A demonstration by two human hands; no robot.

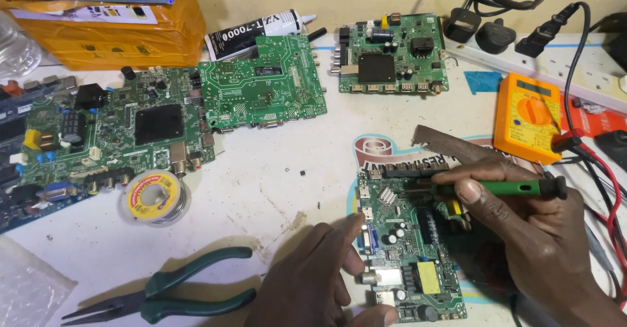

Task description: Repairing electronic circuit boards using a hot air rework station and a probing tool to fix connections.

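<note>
- Your right hand [522,229]: grip closed around the green soldering iron [503,188], tip over the board.
- Your left hand [320,268]: fingers loose, steadying the circuit board [408,249] on the counter [274,183].

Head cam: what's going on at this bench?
A person is working on a green circuit board on the white table. The left hand steadies the board's left edge; the right hand holds a green-handled soldering iron with its tip over the board's upper part. Solder spool, pliers, three more boards and an orange multimeter lie around.
</note>
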